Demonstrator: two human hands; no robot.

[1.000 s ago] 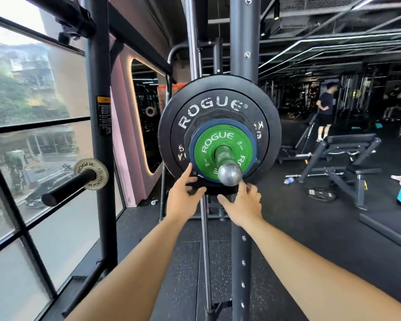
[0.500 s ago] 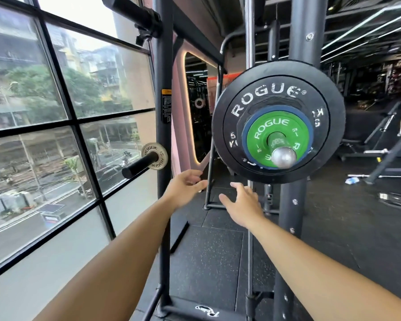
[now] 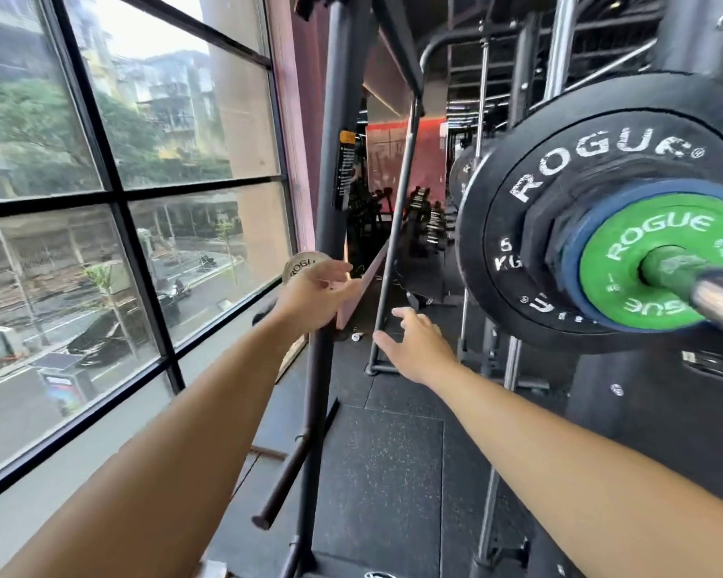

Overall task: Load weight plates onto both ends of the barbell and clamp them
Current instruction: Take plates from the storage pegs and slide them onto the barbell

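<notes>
Both my hands empty: left hand (image 3: 316, 296) fingers loosely spread, in front of small pale plate (image 3: 299, 264); right hand (image 3: 414, 348) open, clear of green plate (image 3: 639, 277).

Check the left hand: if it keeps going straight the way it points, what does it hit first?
Probably the small pale Rogue plate on the rack peg, just beyond the left hand; depth is unclear.

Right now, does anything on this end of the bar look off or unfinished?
The green plate sits outermost on the barbell sleeve with no clamp visible outside it. Both hands, left hand and right hand, are empty, off the plates.
</notes>
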